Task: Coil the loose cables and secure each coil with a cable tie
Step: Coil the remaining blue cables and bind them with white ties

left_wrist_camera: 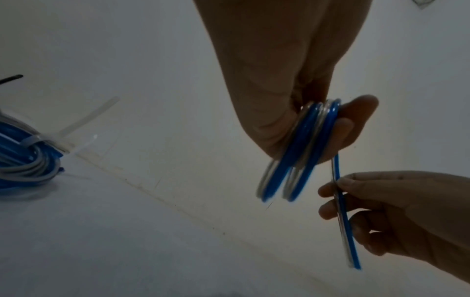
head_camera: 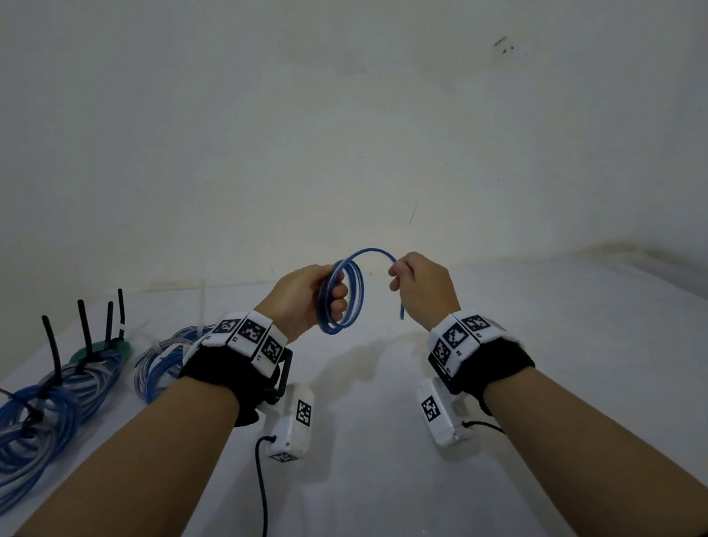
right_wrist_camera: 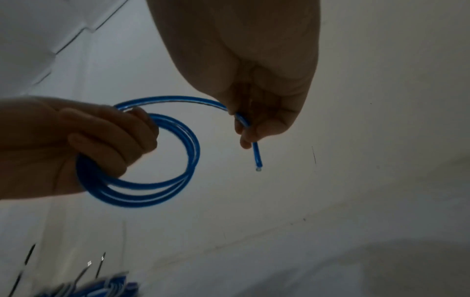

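Observation:
A blue cable point(head_camera: 357, 294) is wound into a small coil of a few loops, held up above the white table point(head_camera: 573, 353). My left hand point(head_camera: 316, 301) grips the coil point(left_wrist_camera: 302, 148) with fingers curled through the loops point(right_wrist_camera: 152, 180). My right hand point(head_camera: 416, 285) pinches the free tail point(right_wrist_camera: 257, 154) a short way from its cut end, which hangs down. The tail point(left_wrist_camera: 343, 211) arcs from the coil's top over to the right hand. Both hands are raised in front of the wall.
Several blue coils point(head_camera: 50, 409) lie at the table's left, bound with black cable ties point(head_camera: 52, 347) that stick upward. Another coil point(head_camera: 156, 370) with a clear tie point(left_wrist_camera: 84, 128) lies behind my left wrist. The wall point(head_camera: 326, 117) stands close behind.

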A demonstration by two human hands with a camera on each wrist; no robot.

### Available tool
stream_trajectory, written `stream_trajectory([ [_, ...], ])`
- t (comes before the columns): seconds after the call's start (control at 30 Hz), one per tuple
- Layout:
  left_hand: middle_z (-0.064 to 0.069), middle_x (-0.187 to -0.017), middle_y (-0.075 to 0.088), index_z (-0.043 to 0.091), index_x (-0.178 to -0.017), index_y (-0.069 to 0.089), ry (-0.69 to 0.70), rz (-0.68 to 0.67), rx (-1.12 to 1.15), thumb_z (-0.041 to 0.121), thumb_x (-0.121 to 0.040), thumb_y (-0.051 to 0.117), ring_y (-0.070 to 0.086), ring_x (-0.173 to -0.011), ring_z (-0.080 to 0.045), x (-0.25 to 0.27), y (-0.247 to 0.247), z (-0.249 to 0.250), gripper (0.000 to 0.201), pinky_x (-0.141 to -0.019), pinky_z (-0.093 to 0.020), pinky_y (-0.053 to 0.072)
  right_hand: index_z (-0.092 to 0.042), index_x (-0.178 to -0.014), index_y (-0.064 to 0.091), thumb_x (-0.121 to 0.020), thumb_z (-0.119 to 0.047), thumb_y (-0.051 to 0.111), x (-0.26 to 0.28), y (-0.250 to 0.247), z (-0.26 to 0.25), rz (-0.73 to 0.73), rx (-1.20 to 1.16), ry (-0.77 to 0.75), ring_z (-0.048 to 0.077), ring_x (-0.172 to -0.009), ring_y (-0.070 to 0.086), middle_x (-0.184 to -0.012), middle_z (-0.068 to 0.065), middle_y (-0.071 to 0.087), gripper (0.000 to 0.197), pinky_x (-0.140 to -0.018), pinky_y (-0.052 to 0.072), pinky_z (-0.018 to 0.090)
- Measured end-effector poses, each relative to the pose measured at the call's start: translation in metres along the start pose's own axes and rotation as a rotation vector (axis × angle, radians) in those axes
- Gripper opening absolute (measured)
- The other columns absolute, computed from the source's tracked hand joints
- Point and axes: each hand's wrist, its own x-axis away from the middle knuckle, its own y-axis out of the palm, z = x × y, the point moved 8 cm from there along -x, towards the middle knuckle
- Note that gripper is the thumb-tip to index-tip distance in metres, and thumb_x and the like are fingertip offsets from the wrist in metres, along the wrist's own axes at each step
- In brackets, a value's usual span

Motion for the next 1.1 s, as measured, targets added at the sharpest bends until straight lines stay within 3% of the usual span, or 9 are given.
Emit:
stream_trajectory([
  [0.13,-0.001,-0.06,0.05,0.012,-0.074,0.049,0.066,-0.027,-0.203,0.029,-0.099,0.039,0.042,-0.041,-0.012,0.001,0.006,0.005,0.033,-0.044,-0.022,0.036,-0.012,-0.115,0.056,-0.099,-0.019,0.035,0.004,0.01,-0.009,-0.08,0.195,-0.124,0.031,-0.078,0.059,-0.093,0.012,0.067,0.028,-0.071,0.05,0.039],
  [0.23,0.0,-0.052,0.048,0.011,-0.072,0.049,0.076,0.018,-0.263,0.031,-0.098,0.041,0.038,-0.035,-0.012,0.001,0.005,0.005,0.034,-0.04,-0.019,0.032,-0.008,-0.099,0.062,-0.099,-0.022,0.037,0.006,0.013,-0.025,-0.038,0.337,-0.279,0.033,-0.085,0.053,-0.085,0.011,0.064,0.029,-0.076,0.042,0.04],
  [0.33,0.0,-0.048,0.046,0.012,-0.069,0.048,0.086,0.043,-0.311,0.037,-0.097,0.043,0.038,-0.036,-0.014,0.0,0.002,0.003,0.038,-0.043,-0.021,0.031,-0.001,-0.092,0.063,-0.098,-0.017,0.038,0.003,0.014,-0.028,-0.034,0.312,-0.26,0.032,-0.086,0.055,-0.087,0.016,0.064,0.03,-0.079,0.042,0.039],
  [0.53,0.002,-0.044,0.046,0.015,-0.061,0.046,0.091,0.042,-0.306,0.049,-0.094,0.041,0.041,-0.035,-0.011,0.002,-0.003,0.011,0.047,-0.041,-0.018,0.033,-0.008,-0.101,0.054,-0.097,-0.015,0.043,0.005,0.008,-0.015,0.001,0.078,-0.086,0.033,-0.073,0.061,-0.076,0.019,0.066,0.014,-0.067,0.05,0.04],
  [0.67,0.002,-0.046,0.039,0.011,-0.07,0.04,0.001,-0.126,-0.057,0.027,-0.099,0.028,0.031,-0.034,-0.009,0.003,0.009,0.007,0.036,-0.039,-0.017,0.027,-0.007,-0.101,0.041,-0.096,-0.012,0.043,0.007,0.005,-0.011,0.029,-0.05,0.034,0.032,-0.074,0.061,-0.086,0.023,0.065,0.008,-0.064,0.049,0.037],
  [0.73,0.003,-0.048,0.039,0.01,-0.072,0.041,-0.036,-0.162,-0.025,0.021,-0.098,0.028,0.031,-0.036,-0.008,0.006,0.011,0.005,0.03,-0.04,-0.016,0.028,-0.009,-0.101,0.035,-0.096,-0.009,0.042,0.005,0.004,-0.008,0.038,-0.125,0.091,0.025,-0.068,0.058,-0.095,0.023,0.065,0.009,-0.056,0.044,0.029],
  [0.8,0.004,-0.049,0.038,0.01,-0.074,0.045,-0.021,-0.162,-0.08,0.024,-0.1,0.03,0.032,-0.037,-0.008,0.008,0.009,0.005,0.034,-0.041,-0.016,0.03,-0.01,-0.098,0.033,-0.096,-0.006,0.04,0.005,0.002,-0.006,0.045,-0.186,0.131,0.019,-0.064,0.054,-0.101,0.022,0.064,0.009,-0.051,0.04,0.02],
  [0.97,0.007,-0.042,0.032,0.012,-0.063,0.044,0.085,-0.068,-0.225,0.04,-0.098,0.034,0.035,-0.037,-0.01,0.008,0.004,0.014,0.046,-0.042,-0.016,0.033,-0.011,-0.091,0.037,-0.096,-0.004,0.039,0.004,0.005,-0.006,0.048,-0.239,0.148,0.012,-0.051,0.052,-0.092,0.028,0.063,0.009,-0.044,0.039,0.018],
  [1.1,0.006,-0.046,0.035,0.009,-0.071,0.044,0.044,-0.118,0.125,0.026,-0.099,0.024,0.031,-0.036,-0.007,0.005,0.002,0.018,0.039,-0.043,-0.017,0.027,-0.009,-0.089,0.038,-0.093,0.005,0.034,0.006,0.011,-0.001,0.01,-0.313,0.177,0.018,-0.05,0.049,-0.088,0.024,0.058,0.016,-0.035,0.037,0.014],
])
